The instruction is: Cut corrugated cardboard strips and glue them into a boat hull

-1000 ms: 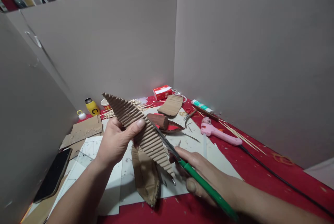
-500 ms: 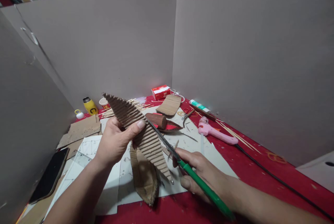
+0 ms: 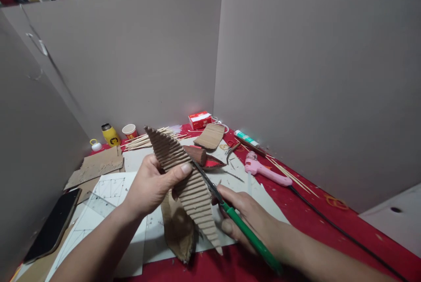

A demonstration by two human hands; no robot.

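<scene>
My left hand (image 3: 153,185) pinches a long pointed piece of ribbed corrugated cardboard (image 3: 187,183) and holds it up above the table, thumb across its face. My right hand (image 3: 245,220) grips green-handled scissors (image 3: 230,214), whose dark blades run along the right edge of the ribbed piece. Under both lies a flat brown cardboard shape (image 3: 177,229) on white paper sheets (image 3: 108,198).
A pink glue gun (image 3: 265,170) with a black cord (image 3: 342,229) lies at the right, beside bamboo skewers (image 3: 292,170). Farther back are a red box (image 3: 200,119), a paper cup (image 3: 130,131), a yellow bottle (image 3: 110,135) and cardboard scraps (image 3: 97,165). A black phone (image 3: 52,225) lies left. Grey partition walls enclose the red table.
The ribbed cardboard has turned steeper and shifted a little right in my left hand. The scissors stay along its right edge, moved slightly down in view.
</scene>
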